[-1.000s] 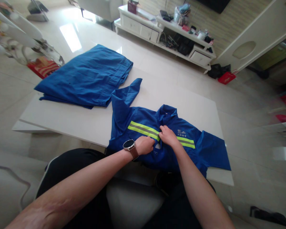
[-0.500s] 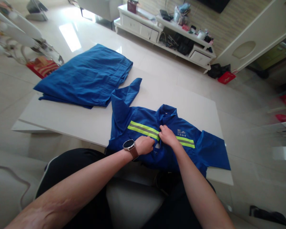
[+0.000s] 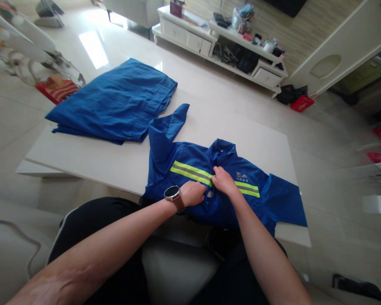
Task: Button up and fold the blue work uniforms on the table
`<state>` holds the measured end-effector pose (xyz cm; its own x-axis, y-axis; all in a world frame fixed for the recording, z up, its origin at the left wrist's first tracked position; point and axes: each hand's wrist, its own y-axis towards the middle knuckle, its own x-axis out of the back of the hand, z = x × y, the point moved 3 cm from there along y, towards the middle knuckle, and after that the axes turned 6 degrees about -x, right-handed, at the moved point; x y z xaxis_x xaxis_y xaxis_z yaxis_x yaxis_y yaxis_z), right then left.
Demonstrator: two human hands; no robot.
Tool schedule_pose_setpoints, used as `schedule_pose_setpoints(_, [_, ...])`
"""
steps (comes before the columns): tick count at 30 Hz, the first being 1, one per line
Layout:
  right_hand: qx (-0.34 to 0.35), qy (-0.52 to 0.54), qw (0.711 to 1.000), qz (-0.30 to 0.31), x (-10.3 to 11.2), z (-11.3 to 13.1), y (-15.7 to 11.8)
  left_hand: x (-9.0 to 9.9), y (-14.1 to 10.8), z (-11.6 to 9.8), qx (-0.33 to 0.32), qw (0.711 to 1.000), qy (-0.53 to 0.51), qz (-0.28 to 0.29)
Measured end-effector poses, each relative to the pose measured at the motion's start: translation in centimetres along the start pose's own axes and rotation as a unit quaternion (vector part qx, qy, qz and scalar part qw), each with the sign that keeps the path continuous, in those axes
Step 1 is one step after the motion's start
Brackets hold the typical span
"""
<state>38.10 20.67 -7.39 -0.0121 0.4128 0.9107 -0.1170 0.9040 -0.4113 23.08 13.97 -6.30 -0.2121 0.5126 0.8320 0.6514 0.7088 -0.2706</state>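
Observation:
A blue work jacket [image 3: 193,153] with yellow-green reflective bands lies front up at the near edge of a white table [image 3: 260,135], its collar pointing away from me. My left hand [image 3: 193,193], with a watch on the wrist, is closed on the front placket below the band. Just up and to the right, my right hand [image 3: 224,180] pinches the same front edge, at the level of the band. A small gap shows in the placket between the hands. My fingertips are partly hidden against the cloth.
Folded blue trousers [image 3: 120,101] lie at the table's far left. Beyond the table stands a white TV cabinet [image 3: 184,34] with bottles and bags on it. A red bag [image 3: 301,103] rests on the floor at its right end. My knees are under the table's near edge.

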Motion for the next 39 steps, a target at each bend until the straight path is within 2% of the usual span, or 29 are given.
schedule_pose_setpoints(7, [-0.044, 0.004, 0.999, 0.013, 0.7, 0.1, -0.1, 0.0, -0.1, 0.1, -0.001, 1.0, -0.004, 0.002])
schedule_pose_setpoints(14, [-0.043, 0.003, 0.999, 0.02, 1.0, 0.2, -0.2, 0.2, -0.1, 0.0, -0.002, 1.0, 0.005, 0.002])
schedule_pose_setpoints(25, [-0.046, 0.008, 0.999, -0.019, 1.3, 0.2, -0.2, -0.1, -0.1, 0.1, -0.005, 1.0, 0.019, -0.003])
schedule_pose_setpoints(35, [-0.052, -0.001, 0.998, -0.026, 1.3, 0.3, -0.3, 0.1, -0.1, 0.0, 0.0, 1.0, 0.007, 0.001])
schedule_pose_setpoints(39, [-0.048, 0.021, 0.997, -0.061, 1.8, 0.1, -0.4, 0.0, -0.1, 0.1, -0.002, 1.0, 0.001, 0.0])
